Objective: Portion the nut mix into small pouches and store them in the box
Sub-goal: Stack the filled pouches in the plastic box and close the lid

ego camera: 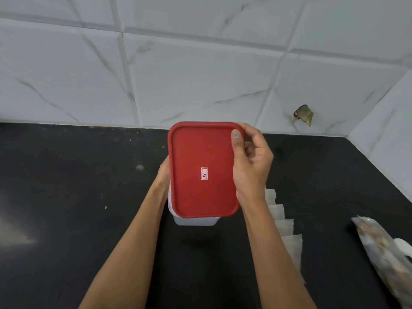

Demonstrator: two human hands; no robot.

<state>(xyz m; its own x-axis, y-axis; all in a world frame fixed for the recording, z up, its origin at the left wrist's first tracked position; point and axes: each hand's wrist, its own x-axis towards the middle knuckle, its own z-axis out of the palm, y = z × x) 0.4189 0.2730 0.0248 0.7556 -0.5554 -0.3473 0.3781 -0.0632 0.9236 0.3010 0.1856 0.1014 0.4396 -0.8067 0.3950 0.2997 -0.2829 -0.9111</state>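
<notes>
Both my hands hold the red-lidded box above the black countertop, near its back edge.

The countertop (66,219) is black and runs back to a wall of white marbled tiles (178,74), 1 of them chipped low on the right. The clear plastic box (196,220) sits in the air over the middle of the counter, its red lid (204,170) on top with a small white sticker (204,173) at the centre. My right hand (252,161) grips the lid's right edge, thumb curled onto the far right corner. My left hand (164,172) is against the box's left side, mostly hidden, so I cannot tell its grip. A bag of nut mix (376,244) lies at the counter's right edge. 4 empty pouches (289,230) lie in a row just right of my right forearm.
</notes>
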